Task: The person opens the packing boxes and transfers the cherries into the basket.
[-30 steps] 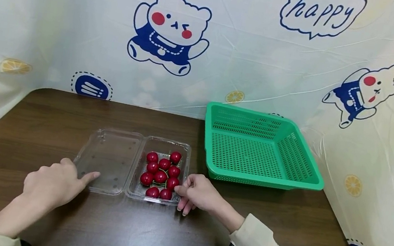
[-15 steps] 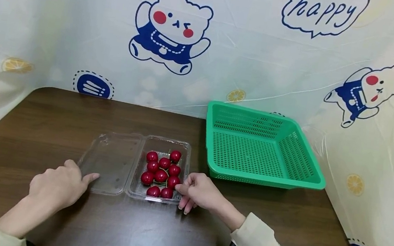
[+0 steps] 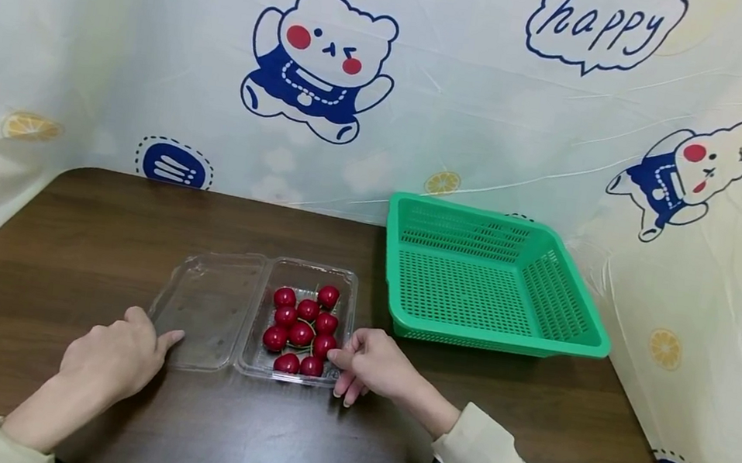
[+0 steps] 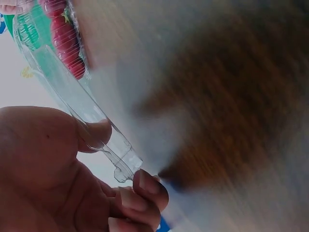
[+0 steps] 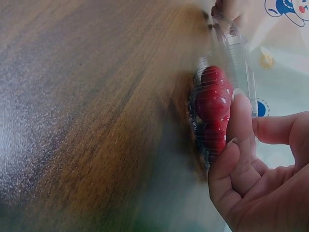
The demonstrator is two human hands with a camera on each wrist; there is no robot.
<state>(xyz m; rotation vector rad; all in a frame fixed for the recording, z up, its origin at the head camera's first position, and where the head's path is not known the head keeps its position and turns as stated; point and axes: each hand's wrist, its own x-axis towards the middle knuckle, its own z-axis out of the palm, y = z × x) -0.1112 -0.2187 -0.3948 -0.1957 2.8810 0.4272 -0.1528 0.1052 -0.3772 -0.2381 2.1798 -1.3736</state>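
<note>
Left hand [image 3: 114, 353] pinched the clear lid [image 3: 208, 313], left of the tray [image 3: 303, 275]; right hand [image 3: 382, 363] gripped tray's right edge. Cherries [image 3: 301, 334] inside it, green basket [image 3: 497, 341] right.

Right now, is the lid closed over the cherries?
No, the lid is folded open beside the cherries, its edge pinched by the left hand.

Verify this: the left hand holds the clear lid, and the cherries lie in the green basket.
Not quite: the cherries lie in the clear box, not the green basket, as the head view shows. The left hand does hold the clear lid.
</note>
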